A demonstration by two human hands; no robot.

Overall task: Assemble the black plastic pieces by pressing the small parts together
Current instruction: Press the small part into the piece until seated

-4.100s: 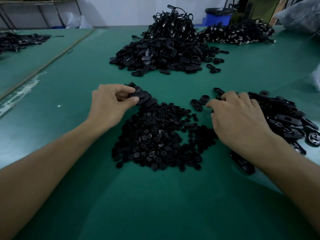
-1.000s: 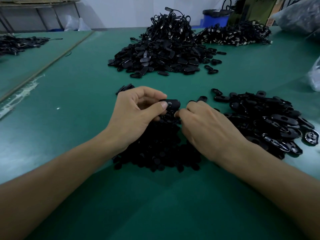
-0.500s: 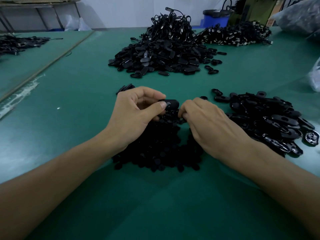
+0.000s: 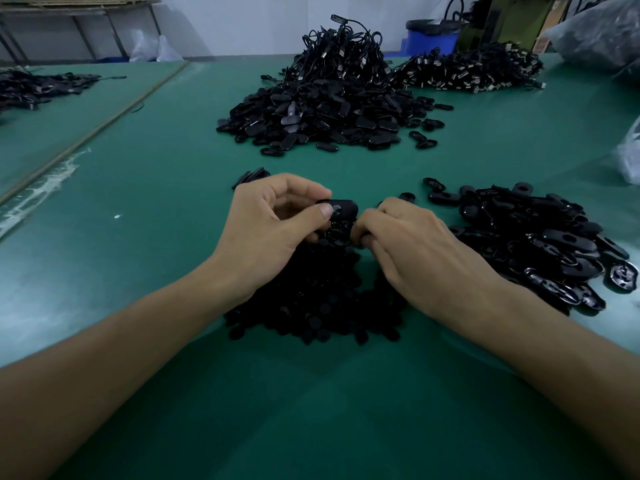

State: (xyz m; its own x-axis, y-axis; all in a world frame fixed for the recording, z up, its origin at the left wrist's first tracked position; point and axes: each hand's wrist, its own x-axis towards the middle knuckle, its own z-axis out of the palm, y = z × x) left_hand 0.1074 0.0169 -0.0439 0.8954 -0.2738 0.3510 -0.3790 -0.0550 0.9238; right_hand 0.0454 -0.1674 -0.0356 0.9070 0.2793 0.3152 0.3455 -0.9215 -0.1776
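Pinching a black oval piece (image 4: 343,207) between thumb and curled fingers, the left hand (image 4: 266,233) has a narrow grip, closed on that piece, holding it just above the near pile of small round parts (image 4: 311,306). Right hand (image 4: 415,251) sits just beside it, knuckles up and fingers curled under at the piece's right end. Its fingertips are hidden, so I cannot tell whether that grip has a part in it.

Now the surface: a broad green tabletop (image 4: 156,168), matte, with a pale scuffed streak (image 4: 45,188) at the left edge beside a long seam (image 4: 93,129) running away to the back. A heap of oval shells (image 4: 540,247) lies right of the hands and a short stack (image 4: 251,176) just behind the left hand. Mid-table there's a big mound of black pieces (image 4: 322,109), topped with tangled cables. Well apart, back right, a second spread of cables (image 4: 467,71); far left, another dark pile (image 4: 38,86).

Around the room: a white wall (image 4: 242,22), a metal rack (image 4: 79,8) top left, a blue bin (image 4: 431,38) behind the cables and a clear plastic bag (image 4: 595,32) in the right corner.
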